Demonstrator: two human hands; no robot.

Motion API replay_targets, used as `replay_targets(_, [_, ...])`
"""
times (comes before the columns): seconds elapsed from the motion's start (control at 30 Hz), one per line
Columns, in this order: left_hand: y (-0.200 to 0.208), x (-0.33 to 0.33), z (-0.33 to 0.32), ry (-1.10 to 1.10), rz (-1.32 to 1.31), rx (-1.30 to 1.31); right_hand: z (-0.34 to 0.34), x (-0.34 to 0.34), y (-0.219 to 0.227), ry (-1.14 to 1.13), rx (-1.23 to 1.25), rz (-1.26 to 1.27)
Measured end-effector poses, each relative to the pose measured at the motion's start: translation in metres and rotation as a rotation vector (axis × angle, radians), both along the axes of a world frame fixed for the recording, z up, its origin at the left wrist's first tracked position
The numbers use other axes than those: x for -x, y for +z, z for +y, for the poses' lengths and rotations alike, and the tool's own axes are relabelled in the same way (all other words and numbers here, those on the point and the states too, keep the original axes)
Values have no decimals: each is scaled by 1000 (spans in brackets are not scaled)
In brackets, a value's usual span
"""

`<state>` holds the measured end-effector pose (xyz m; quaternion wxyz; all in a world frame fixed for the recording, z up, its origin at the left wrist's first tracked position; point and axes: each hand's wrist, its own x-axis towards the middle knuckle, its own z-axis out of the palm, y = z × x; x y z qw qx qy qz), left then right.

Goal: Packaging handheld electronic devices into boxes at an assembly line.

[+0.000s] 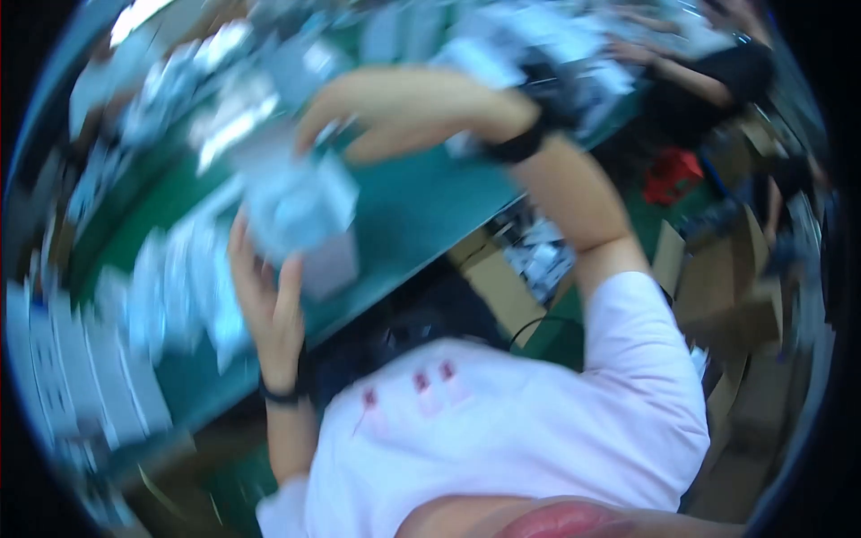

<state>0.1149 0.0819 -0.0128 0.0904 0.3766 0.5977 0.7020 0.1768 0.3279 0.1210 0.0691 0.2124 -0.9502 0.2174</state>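
My left hand (269, 291) is closed around the side of a small white box (300, 202), thumb at its near face and fingers behind its left edge. The box is tilted and blurred; its top looks open, with raised flaps and something pale blue inside that I cannot make out. Above it arches my right hand (395, 108), blurred, thumb and fingers apart and pointing down toward the flaps. Whether its fingertips touch the box is unclear. Just below the held box, a pale box-like shape (332, 264) shows on the green table (413, 211).
Several clear-wrapped packages (184, 291) stand in a row left of my left hand. White cartons (85, 368) are stacked at the far left. Open brown cardboard boxes (731, 278) stand at the right, near a red bag (673, 177). Other people work across and beside the table.
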Motion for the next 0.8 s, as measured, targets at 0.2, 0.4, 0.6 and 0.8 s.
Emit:
replay_targets(0.2, [16, 23, -19, -24, 282, 209, -6, 25, -74, 8, 762, -69])
replay_targets(0.4, [17, 16, -28, 0, 441, 315, -34, 27, -87, 38, 935, -408])
replay_targets(0.6, [3, 21, -26, -78, 62, 106, -51, 6, -77, 200, 362, 190])
replay_targets(0.8, [4, 29, -22, -107, 58, 32, -45, 4, -81, 131, 202, 287])
